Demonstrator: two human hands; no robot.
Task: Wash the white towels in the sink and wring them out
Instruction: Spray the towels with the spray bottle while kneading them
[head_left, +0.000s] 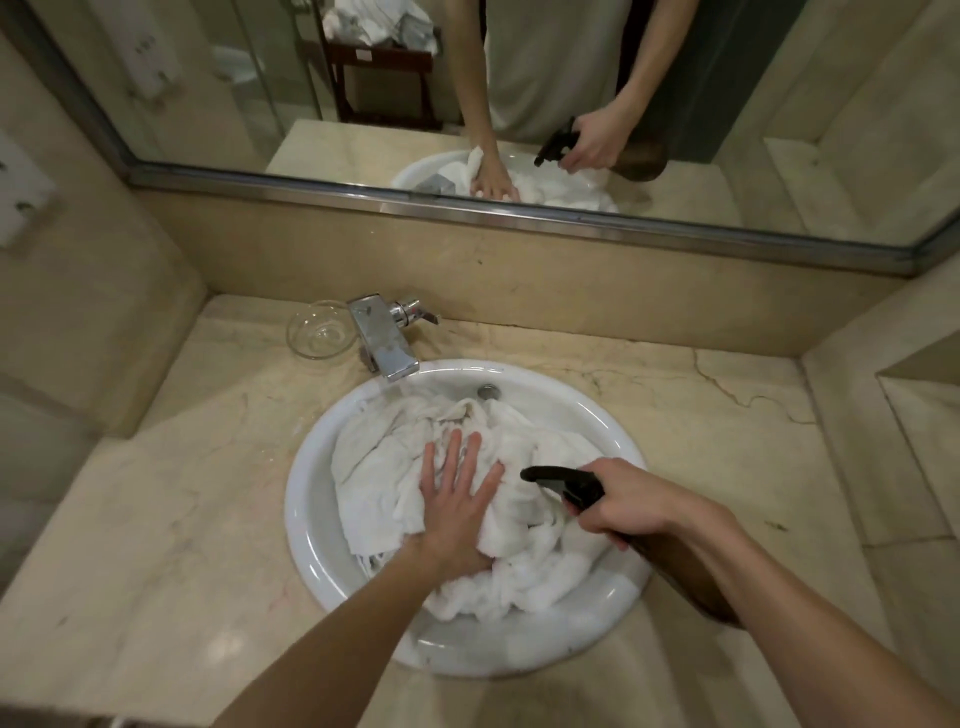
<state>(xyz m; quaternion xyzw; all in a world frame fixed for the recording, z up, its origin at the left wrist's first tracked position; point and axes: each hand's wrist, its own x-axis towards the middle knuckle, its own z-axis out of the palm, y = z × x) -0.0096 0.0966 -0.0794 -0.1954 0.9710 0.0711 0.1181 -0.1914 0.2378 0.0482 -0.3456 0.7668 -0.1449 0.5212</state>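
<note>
White towels (524, 525): heaped in the sink (311, 499), faucet (382, 338) at eleven o'clock. Your left hand (457, 499) presses flat; right hand (623, 501) grips the spray bottle (563, 483). Washing early; wringing remains.

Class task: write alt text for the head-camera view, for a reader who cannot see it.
A person's left hand presses flat on white towels piled in a round white sink, while the right hand grips a black-triggered spray bottle aimed at them. A chrome faucet and glass dish sit behind, below a mirror.
</note>
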